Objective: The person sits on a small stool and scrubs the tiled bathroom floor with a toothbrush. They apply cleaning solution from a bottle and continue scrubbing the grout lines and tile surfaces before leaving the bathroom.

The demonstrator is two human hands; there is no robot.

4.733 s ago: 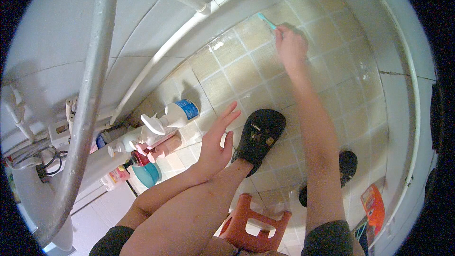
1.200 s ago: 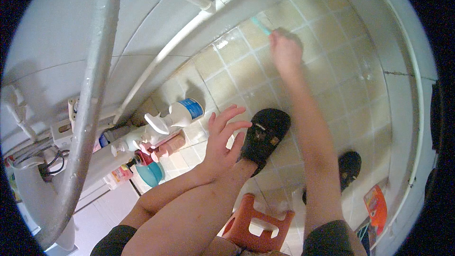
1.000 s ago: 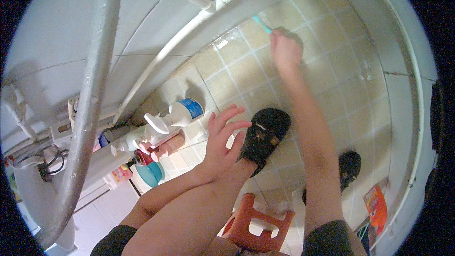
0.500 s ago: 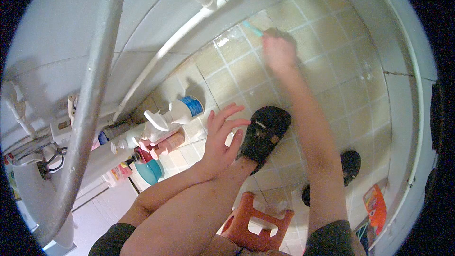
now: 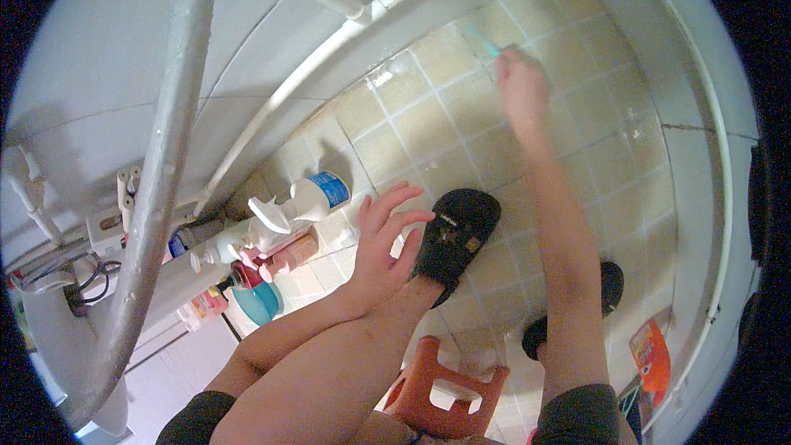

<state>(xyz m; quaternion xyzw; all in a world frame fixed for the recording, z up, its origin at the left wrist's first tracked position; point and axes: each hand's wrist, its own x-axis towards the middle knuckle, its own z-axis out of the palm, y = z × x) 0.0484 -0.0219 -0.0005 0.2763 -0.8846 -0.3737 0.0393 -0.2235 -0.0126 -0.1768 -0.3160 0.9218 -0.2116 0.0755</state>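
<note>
Your right hand [image 5: 523, 92] is closed on 1 end of a thin, teal-green, plastic-looking brush [image 5: 493, 49]; the fingers seem to pinch its handle. The brush sticks out ahead and to the left of this grip, over the cream square floor tiles [image 5: 412, 140]. Its far end is blurred, so I cannot tell if it touches them.

I judge the brush to be light and rather stiff, possibly slippery if wet. It is better that you hold it firmly at the handle, with 1 finger along it, and do not bend the narrow neck.

Your left hand [image 5: 387, 239] has its fingers spread and a little curled, with nothing in it. It is nearest to the black closed-toe clog [image 5: 461, 227], just at its right. The white spray bottle with blue label [image 5: 305, 199] is near, at its left.
</note>
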